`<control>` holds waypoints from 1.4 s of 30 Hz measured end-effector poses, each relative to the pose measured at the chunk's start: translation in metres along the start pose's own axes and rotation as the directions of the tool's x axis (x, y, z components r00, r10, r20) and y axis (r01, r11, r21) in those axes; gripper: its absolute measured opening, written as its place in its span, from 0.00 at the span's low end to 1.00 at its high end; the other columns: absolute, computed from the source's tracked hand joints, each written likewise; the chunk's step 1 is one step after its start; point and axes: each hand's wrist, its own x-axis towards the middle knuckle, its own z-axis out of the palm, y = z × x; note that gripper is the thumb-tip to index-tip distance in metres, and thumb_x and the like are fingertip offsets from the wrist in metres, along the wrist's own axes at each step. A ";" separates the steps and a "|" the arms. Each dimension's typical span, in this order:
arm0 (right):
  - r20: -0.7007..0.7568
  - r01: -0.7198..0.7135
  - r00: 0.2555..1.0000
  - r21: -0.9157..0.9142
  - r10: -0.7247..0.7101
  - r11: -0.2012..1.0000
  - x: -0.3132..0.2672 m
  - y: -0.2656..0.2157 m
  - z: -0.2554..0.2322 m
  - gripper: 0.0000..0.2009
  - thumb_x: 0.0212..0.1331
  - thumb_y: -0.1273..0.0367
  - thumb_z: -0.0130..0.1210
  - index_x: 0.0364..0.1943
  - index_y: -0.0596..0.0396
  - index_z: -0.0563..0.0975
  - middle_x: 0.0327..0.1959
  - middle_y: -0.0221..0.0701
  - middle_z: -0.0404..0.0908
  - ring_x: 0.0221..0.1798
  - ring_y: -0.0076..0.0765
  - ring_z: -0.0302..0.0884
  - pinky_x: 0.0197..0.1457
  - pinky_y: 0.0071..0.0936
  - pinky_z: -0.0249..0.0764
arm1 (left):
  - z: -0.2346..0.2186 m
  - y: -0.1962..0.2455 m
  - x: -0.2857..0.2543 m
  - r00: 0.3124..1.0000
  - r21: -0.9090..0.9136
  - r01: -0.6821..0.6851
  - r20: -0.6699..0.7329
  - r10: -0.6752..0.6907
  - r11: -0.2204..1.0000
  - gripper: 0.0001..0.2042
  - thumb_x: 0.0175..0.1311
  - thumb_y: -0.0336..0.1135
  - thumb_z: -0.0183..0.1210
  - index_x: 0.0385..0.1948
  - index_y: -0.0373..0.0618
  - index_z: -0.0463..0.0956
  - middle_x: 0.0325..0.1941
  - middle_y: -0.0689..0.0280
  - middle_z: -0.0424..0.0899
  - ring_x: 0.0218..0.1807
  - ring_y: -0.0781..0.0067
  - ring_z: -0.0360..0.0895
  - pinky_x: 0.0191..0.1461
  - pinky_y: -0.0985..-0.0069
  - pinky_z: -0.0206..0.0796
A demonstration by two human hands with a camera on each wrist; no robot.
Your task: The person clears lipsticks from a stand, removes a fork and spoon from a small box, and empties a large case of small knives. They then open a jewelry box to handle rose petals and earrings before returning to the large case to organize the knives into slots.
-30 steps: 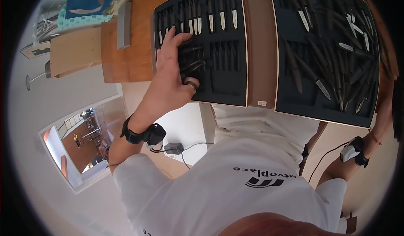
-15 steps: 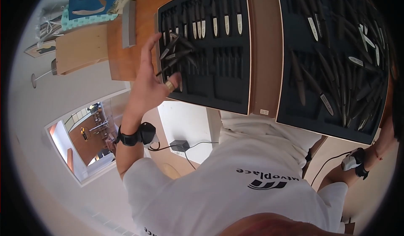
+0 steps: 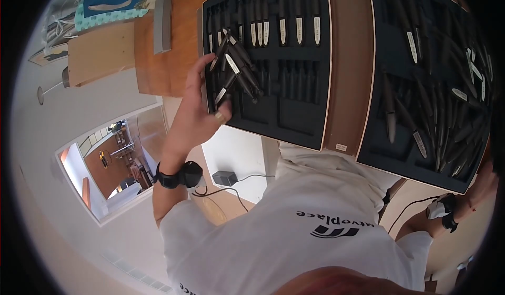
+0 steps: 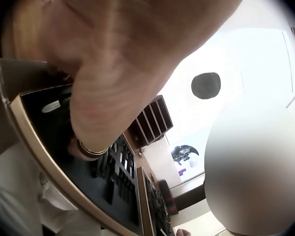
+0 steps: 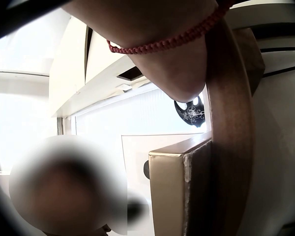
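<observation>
1. Along the left side of the left tray (image 3: 300, 120), loose dark pieces (image 3: 233, 65) lie in a crossed heap, several with pale labels showing.
2. Beside that heap is the left hand (image 3: 195, 118), its index finger stretched along the tray's edge and its thumb well apart — a wide spread, with nothing visibly gripped. Whether it touches the nearest piece is hard to tell. A ring (image 3: 220, 117) circles the thumb.
3. Above the heap, a row of labelled pieces (image 3: 265, 33) sits in slots.
4. Past a brown strip (image 3: 347, 58), the right tray (image 3: 368, 118) bears many more dark pieces, scattered at different angles.
5. Near that tray's outer corner is the right hand (image 3: 486, 178), dim at the view's edge — its fingers are hidden, so I cannot tell how far they are spread or what they hold. A red bracelet (image 5: 172, 43) circles that wrist.
6. Left of the trays, a grey bar (image 3: 162, 26) lies on the wooden surface (image 3: 181, 24).
</observation>
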 end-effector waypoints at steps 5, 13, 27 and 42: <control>-0.003 0.020 1.000 -0.007 -0.020 1.000 0.001 0.003 -0.003 0.28 0.80 0.53 0.62 0.64 0.68 0.75 0.57 0.49 0.81 0.56 0.47 0.83 0.60 0.40 0.80 | 0.003 0.008 0.008 0.991 0.137 0.108 -0.095 -0.095 0.985 0.41 0.61 0.12 0.58 0.79 0.41 0.55 0.70 0.48 0.74 0.66 0.53 0.80 0.72 0.61 0.72; 0.009 0.039 0.999 0.027 -0.039 0.999 0.001 0.008 -0.001 0.26 0.80 0.55 0.62 0.63 0.68 0.75 0.55 0.47 0.81 0.54 0.45 0.82 0.59 0.39 0.81 | 0.004 -0.008 0.009 0.991 0.359 0.060 -0.131 -0.013 0.932 0.40 0.58 0.10 0.56 0.76 0.41 0.57 0.62 0.45 0.78 0.58 0.40 0.83 0.63 0.57 0.77; 0.001 -0.049 0.999 0.008 0.049 0.999 -0.002 0.000 -0.003 0.27 0.79 0.55 0.65 0.63 0.68 0.75 0.53 0.46 0.83 0.51 0.44 0.83 0.55 0.36 0.80 | -0.021 0.095 0.049 0.986 0.371 0.124 -0.151 -0.071 0.921 0.33 0.66 0.49 0.77 0.68 0.44 0.76 0.54 0.56 0.83 0.40 0.64 0.82 0.41 0.71 0.75; -0.032 -0.018 0.999 0.100 0.022 0.995 -0.001 0.006 0.001 0.26 0.78 0.58 0.66 0.63 0.70 0.74 0.59 0.48 0.81 0.56 0.46 0.84 0.59 0.38 0.81 | 0.023 0.074 0.140 0.927 0.349 -0.358 0.021 0.374 0.866 0.45 0.64 0.42 0.75 0.81 0.41 0.60 0.77 0.43 0.70 0.80 0.46 0.68 0.82 0.59 0.60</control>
